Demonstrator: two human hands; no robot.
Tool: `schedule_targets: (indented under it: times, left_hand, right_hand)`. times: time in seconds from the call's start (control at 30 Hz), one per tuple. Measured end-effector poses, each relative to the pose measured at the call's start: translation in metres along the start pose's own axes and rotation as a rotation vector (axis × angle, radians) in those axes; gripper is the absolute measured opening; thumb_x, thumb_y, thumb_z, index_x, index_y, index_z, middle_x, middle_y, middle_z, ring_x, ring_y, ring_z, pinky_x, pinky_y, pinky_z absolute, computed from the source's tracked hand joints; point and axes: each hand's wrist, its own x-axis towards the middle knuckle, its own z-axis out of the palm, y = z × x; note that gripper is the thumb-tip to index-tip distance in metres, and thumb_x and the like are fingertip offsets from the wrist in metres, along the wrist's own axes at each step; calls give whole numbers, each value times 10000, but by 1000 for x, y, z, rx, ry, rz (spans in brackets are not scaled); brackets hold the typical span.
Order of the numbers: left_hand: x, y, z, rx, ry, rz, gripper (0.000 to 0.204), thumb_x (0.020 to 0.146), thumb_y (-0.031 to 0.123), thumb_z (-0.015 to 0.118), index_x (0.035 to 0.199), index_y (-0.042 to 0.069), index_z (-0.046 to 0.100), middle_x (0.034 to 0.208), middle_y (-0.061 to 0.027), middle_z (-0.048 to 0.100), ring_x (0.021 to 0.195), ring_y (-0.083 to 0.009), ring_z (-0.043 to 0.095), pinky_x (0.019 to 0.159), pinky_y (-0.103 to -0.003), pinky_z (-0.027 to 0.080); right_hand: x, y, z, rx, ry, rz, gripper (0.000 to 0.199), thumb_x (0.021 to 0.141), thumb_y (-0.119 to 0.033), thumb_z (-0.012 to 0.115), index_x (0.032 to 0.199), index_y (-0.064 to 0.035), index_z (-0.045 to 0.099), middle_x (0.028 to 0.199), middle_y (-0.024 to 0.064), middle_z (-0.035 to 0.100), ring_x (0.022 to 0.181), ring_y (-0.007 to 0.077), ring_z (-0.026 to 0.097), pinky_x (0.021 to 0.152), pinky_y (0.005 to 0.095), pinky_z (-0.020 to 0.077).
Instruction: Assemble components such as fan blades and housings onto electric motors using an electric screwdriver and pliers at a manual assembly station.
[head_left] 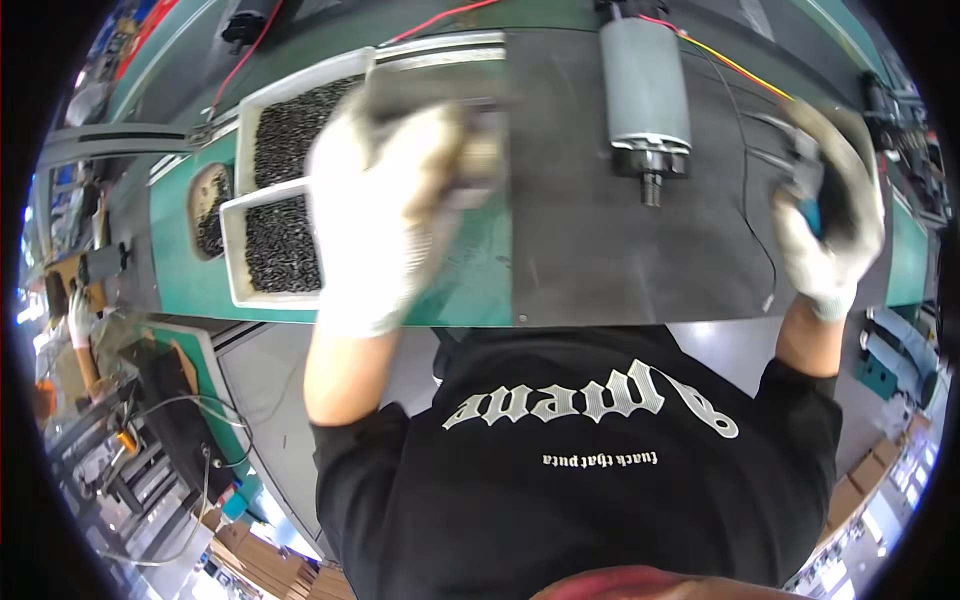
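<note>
My left hand (375,190), in a white glove, is smeared by motion over the right side of two white trays. A blurred dark and tan shape (480,155) shows at its fingertips; I cannot make out what it is. On the right, my gloved right hand (835,220) curls around a metal tool (800,165) with two thin prongs and a teal part. Between the hands lies a grey cylindrical motor (645,85), its toothed shaft toward me. Small black screw-like parts fill the upper tray (245,150) and lower tray (235,255).
A dark mat (600,270) covers the green bench (470,290) under the motor. Red and yellow wires (735,68) run from the motor's far end. A thin black cable (746,190) lies beside it. A small tan dish (203,215) of black parts stands left of the trays.
</note>
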Motion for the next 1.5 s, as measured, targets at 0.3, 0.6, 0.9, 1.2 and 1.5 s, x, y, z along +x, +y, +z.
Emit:
schedule_targets:
  times: [0.3, 0.6, 0.9, 1.2, 1.5]
  left_hand:
    - [13, 8, 77, -640, -178, -248, 106, 949, 59, 539, 1038, 2, 546, 737, 13, 455, 554, -52, 330, 523, -213, 309]
    - [16, 6, 76, -538, -228, -232, 117, 949, 54, 545, 1042, -14, 566, 733, -6, 484, 553, -42, 343, 504, -206, 304]
    - [34, -4, 101, -438, 24, -190, 161, 922, 111, 572, 869, -38, 604, 591, -38, 524, 521, -69, 452, 490, -232, 351]
    - [191, -110, 134, 723, -41, -119, 794, 880, 592, 492, 1216, -126, 540, 1270, -370, 520, 1237, -459, 492, 1037, -461, 399]
    - [137, -63, 129, 453, 94, 19, 833, 735, 514, 765, 1173, -160, 544, 1106, -314, 636, 1084, -367, 628, 918, -410, 484]
  right_hand:
    - [51, -38, -20, -424, -249, -214, 526, 614, -217, 707, 1117, -63, 718, 954, 151, 616, 835, 256, 569, 731, 368, 491]
    - [48, -29, -19, -460, -282, -215, 566, 588, -199, 713, 1145, -92, 710, 915, 126, 596, 827, 260, 564, 744, 361, 484]
    - [40, 10, 19, -393, -198, -123, 559, 580, -115, 721, 1135, -75, 670, 930, 134, 589, 839, 284, 573, 754, 380, 485]
    - [35, 179, 77, 1400, -123, 1066, 122, 856, -216, 645, 840, -100, 677, 706, -46, 601, 565, 37, 492, 528, 204, 412]
    - [10, 65, 59, 1418, 33, 682, 285, 822, -203, 595, 1031, -12, 564, 783, 46, 598, 693, 126, 583, 708, 250, 475]
